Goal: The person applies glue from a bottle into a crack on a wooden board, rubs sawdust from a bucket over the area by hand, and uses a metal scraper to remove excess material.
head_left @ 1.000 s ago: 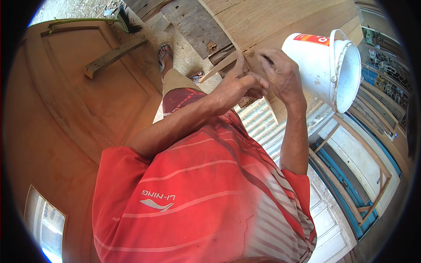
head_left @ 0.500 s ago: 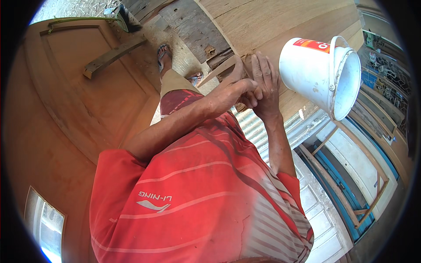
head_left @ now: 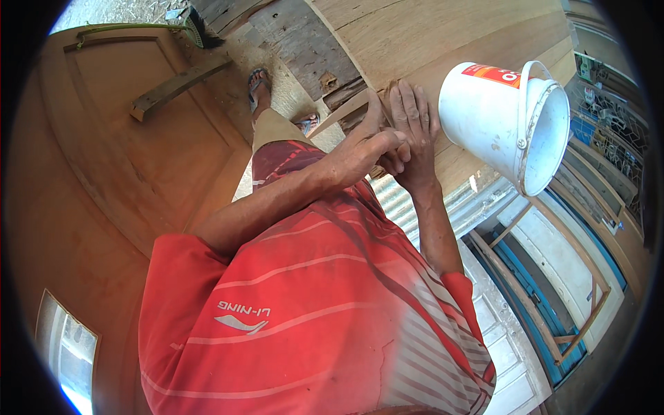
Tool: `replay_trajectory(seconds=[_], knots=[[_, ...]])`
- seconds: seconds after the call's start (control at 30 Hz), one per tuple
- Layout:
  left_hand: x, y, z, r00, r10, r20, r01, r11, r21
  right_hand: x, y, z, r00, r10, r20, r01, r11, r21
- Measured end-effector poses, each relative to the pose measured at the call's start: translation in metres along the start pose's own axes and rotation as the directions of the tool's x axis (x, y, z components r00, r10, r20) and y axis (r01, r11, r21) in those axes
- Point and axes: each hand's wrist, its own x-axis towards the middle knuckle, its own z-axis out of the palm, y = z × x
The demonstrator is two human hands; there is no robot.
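Both my hands meet at the near edge of a pale wooden board (head_left: 429, 34), close to the base of a white bucket. My left hand (head_left: 377, 142) crosses against my right, its fingers curled; whatever they may hold is hidden. Fingers stretched out and side by side, my right hand (head_left: 415, 128) rests at the board's edge. A thin, light-brown strip (head_left: 346, 113) runs out beside my left thumb. The white bucket (head_left: 481, 114), with a red-orange label and a handle, lies on its side on the board, its mouth facing right.
On the left stands a large brown panelled door (head_left: 117, 166) with a short wooden block (head_left: 176, 88) on it. A broom head (head_left: 199, 31) lies beyond. Old door and window frames (head_left: 574, 263) lean at the right. Corrugated metal (head_left: 404, 200) shows below the board.
My hands stay together at the board's edge, having shifted only slightly. The view has tilted a little, and the bucket appears almost unmoved.
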Motion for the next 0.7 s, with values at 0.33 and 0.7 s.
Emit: replay_trajectory(seconds=[0.33,0.7], knots=[[-0.003,0.004,0.005,0.998,-0.019,-0.058,0.022,0.999,0.046,0.014,0.000,-0.010,1.000,0.002,0.020,-0.004,0.997,0.083],[0.000,0.003,0.002,0.999,-0.017,-0.029,0.017,1.000,0.014,0.016,0.001,-0.006,0.994,0.079,-0.076,-0.063,0.979,0.192]])
